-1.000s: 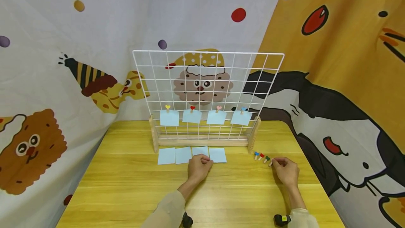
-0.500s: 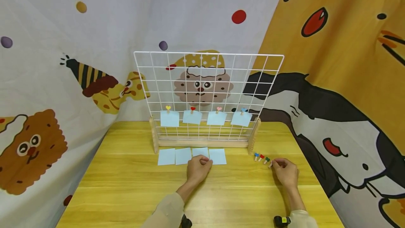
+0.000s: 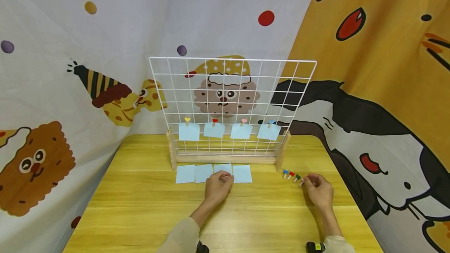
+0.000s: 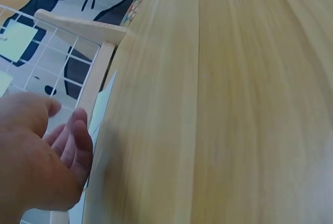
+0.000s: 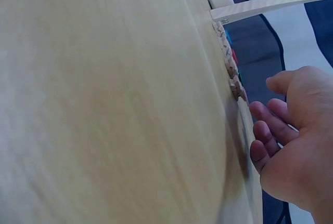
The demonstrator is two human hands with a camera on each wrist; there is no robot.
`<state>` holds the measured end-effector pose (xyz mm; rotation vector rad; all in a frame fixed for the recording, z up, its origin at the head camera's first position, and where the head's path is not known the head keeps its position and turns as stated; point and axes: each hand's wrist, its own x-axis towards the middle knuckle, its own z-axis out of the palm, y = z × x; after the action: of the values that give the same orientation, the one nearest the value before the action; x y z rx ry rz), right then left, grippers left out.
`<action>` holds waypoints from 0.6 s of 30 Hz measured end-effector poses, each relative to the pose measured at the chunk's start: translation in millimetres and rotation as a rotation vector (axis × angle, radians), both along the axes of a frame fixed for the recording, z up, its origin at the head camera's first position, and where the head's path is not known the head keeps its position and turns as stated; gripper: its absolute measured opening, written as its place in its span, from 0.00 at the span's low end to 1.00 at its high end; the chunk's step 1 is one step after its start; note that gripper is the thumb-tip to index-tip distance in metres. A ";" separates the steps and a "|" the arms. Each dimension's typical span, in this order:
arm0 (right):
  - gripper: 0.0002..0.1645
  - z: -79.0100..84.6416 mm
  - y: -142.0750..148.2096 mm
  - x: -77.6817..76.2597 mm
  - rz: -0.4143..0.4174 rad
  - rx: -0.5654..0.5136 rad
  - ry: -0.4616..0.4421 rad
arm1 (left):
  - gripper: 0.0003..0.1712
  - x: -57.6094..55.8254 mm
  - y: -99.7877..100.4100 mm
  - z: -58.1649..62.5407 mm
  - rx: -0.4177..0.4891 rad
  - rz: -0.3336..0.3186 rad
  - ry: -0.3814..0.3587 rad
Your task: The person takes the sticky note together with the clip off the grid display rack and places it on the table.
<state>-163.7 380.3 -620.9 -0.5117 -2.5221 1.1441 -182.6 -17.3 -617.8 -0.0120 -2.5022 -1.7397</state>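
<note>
Vs. 0.5 s ago: L hand point(image 3: 217, 188) has slid slightly to the person's L, its tips a bit farther from the 4th blue note point(image 3: 242, 173). R hand point(image 3: 320, 194) is in approx. the same spot, a touch farther fwd. Notes & clips are unchanged: 4 notes in a row on the desk point(image 3: 260, 214), 4 more hung on the white wire grid point(image 3: 232, 59) w/ heart clips (yellow, red, pink, blue).

L hand is over the near edge of the 3rd blue note point(image 3: 223, 168), partly hiding it; can't tell if it's touching. R hand is at the near end of the loose clip row, R of the grid: blue clip point(image 3: 285, 174), red clip point(image 3: 291, 175), green clip point(image 3: 297, 178), then the 4th clip point(image 3: 301, 182), right by the fingertips, top color unclear.

L wrist view adds: L fingers point(image 4: 82, 154) loosely bent, thumb apart, nothing grasped. R wrist view, likewise: R fingers point(image 5: 273, 125) relaxed, gap btw thumb & index, no clip held; contact w/ the 4th clip can't be told. That cam sees the clips edge-on; only the head view shows all 8 notes.
</note>
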 end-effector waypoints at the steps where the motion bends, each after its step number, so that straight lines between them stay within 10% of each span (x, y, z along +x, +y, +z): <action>1: 0.19 1.0 -0.3 0.4 0.007 0.001 0.005 | 0.10 0.6 -1.9 1.7 0.019 -0.026 -0.005; 6: 0.23 8.7 -4.2 1.9 0.052 0.013 0.052 | 0.19 1.8 -11.9 7.3 0.117 -0.109 -0.015; 18: 0.23 29.4 -20.7 0.1 0.126 0.041 0.215 | 0.23 6.2 -41.2 13.0 0.171 -0.075 0.025</action>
<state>-163.5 359.6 -591.5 -0.2089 -2.4124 1.1228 -176.3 -58.6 -604.8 -0.1165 -2.3563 -1.9640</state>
